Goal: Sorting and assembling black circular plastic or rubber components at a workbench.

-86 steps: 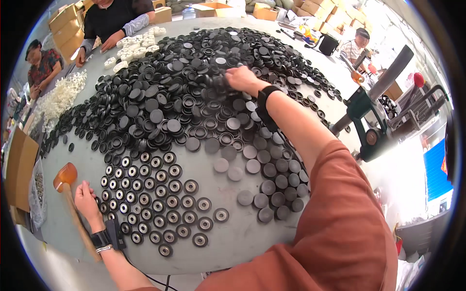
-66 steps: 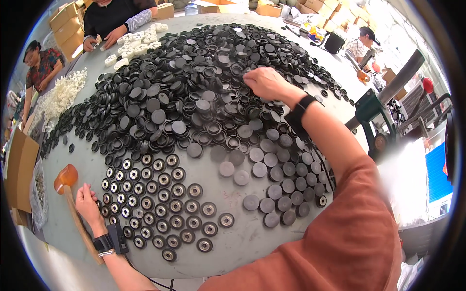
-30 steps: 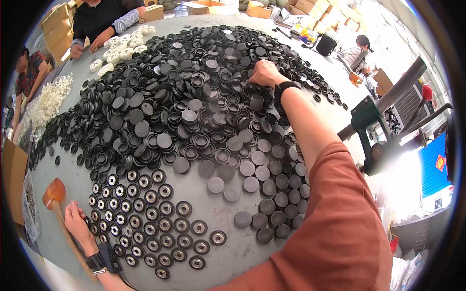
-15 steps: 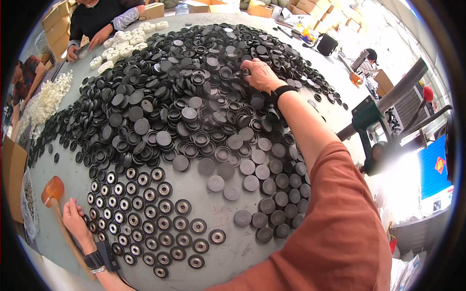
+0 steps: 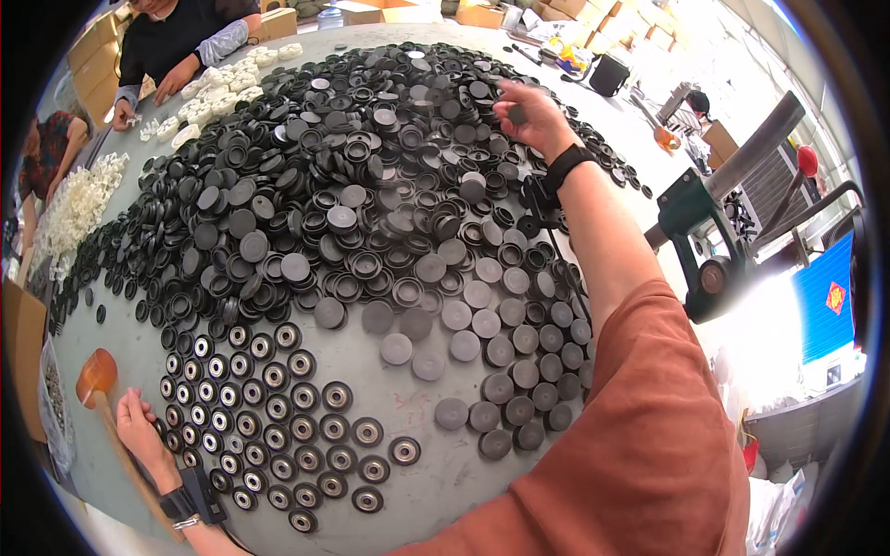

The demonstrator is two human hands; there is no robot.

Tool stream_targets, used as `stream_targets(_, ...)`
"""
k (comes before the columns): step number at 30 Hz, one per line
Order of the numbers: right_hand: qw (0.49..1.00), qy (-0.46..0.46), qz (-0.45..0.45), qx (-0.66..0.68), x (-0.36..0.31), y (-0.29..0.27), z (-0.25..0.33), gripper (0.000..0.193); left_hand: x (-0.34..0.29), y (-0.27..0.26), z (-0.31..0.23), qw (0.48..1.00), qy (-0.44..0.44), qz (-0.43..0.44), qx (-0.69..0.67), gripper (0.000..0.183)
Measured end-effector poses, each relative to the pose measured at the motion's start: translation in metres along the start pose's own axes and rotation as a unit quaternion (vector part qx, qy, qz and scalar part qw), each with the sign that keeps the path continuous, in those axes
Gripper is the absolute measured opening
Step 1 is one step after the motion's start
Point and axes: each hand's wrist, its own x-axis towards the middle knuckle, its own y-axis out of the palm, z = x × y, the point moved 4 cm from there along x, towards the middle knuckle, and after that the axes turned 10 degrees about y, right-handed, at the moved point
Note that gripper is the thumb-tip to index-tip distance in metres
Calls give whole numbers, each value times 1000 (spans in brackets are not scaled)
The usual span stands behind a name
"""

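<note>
My right hand (image 5: 540, 120) is raised over the far right part of a big heap of black round plastic caps (image 5: 306, 185). Its fingers are curled around a dark round cap (image 5: 516, 114), mostly hidden by them. At the lower left, my left hand (image 5: 141, 431) lies on the table with its fingers loosely bent and apart, holding nothing. It is beside the wooden handle of a mallet with an orange head (image 5: 96, 372). Right of that hand, black wheels with metal bearings (image 5: 275, 408) lie flat in rows. Flat-side-up caps (image 5: 519, 373) are laid out nearer my right arm.
A green lever press (image 5: 705, 241) with a red knob stands at the right edge. White plastic parts (image 5: 218, 93) and clear pieces (image 5: 88, 195) lie at the far left, near two other people. A black pouch (image 5: 608, 76) and tools are on the far right of the grey table (image 5: 371, 519).
My right hand has lifted off the heap and moved right, a dark cap in its fingers. The view has shifted slightly; my left hand stays by the mallet handle.
</note>
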Motion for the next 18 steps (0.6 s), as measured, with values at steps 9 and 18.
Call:
stream_targets(9,727,-99,-13,-680,-19,17,-34,32,2,-3,4,1000,-5,-1,4,20)
stream_targets(18,917,48,-124,-377,-42,-55,-11,13,3,-4,5,1000,8,0,10,20)
